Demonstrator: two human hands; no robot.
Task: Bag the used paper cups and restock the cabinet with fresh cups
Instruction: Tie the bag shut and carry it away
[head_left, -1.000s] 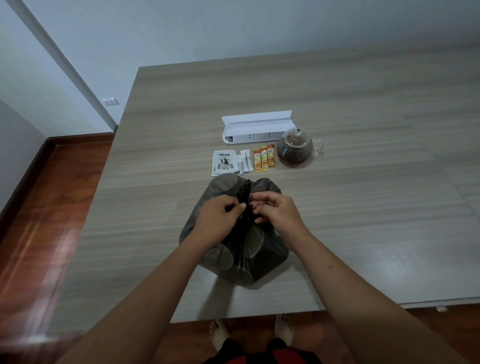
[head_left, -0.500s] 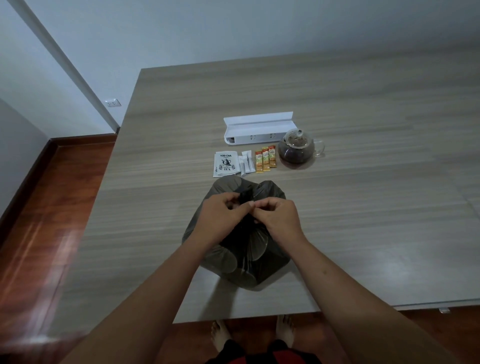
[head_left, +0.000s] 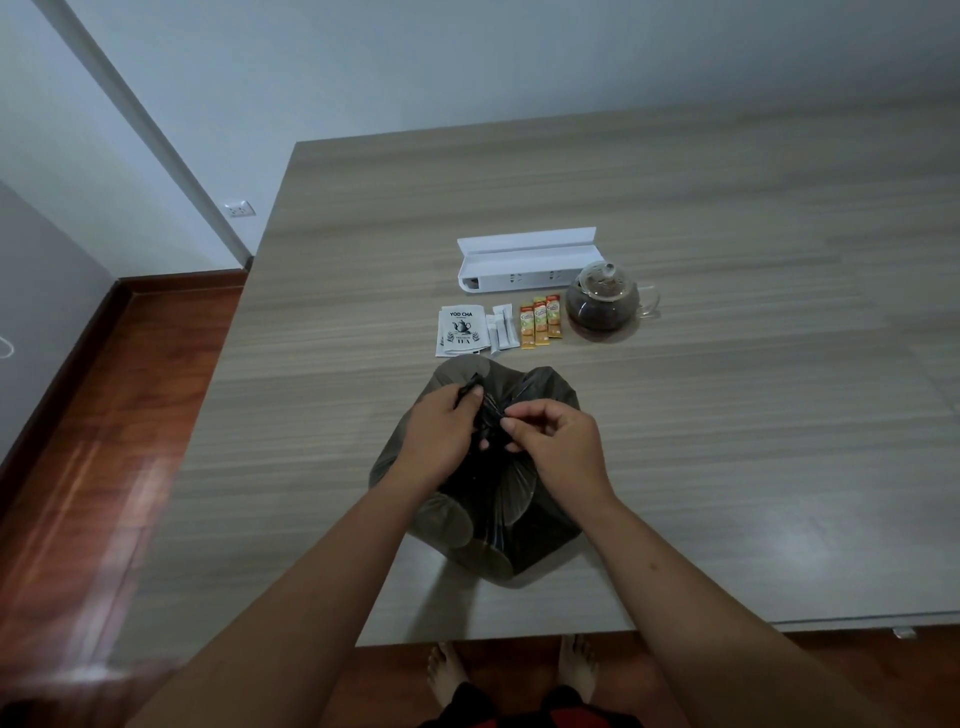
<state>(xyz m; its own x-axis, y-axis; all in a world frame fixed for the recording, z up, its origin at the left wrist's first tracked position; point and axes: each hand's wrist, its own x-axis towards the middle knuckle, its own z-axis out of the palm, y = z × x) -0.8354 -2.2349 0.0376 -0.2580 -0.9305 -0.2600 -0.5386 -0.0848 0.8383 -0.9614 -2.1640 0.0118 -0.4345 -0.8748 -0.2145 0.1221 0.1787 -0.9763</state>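
Observation:
A dark, half see-through plastic bag (head_left: 540, 514) stands on the wooden table (head_left: 727, 415) near its front edge. Round rims of paper cups (head_left: 457, 525) show through its lower side. My left hand (head_left: 441, 436) pinches one twisted end of the bag's top. My right hand (head_left: 558, 441) pinches the other end between thumb and forefinger. Both hands meet above the bag's gathered neck. No cabinet or fresh cups appear in view.
Behind the bag lie tea packets (head_left: 462, 332), white sachets (head_left: 503, 332) and three orange stick sachets (head_left: 541, 325). A white socket box (head_left: 524, 262) with its lid up and a glass teapot (head_left: 601, 304) of dark tea stand further back. My bare feet show below the table edge.
My hands have kept working the bag's top ends; the left hand now lifts one end up and left, while the right draws the other end rightward. The bag stays put.

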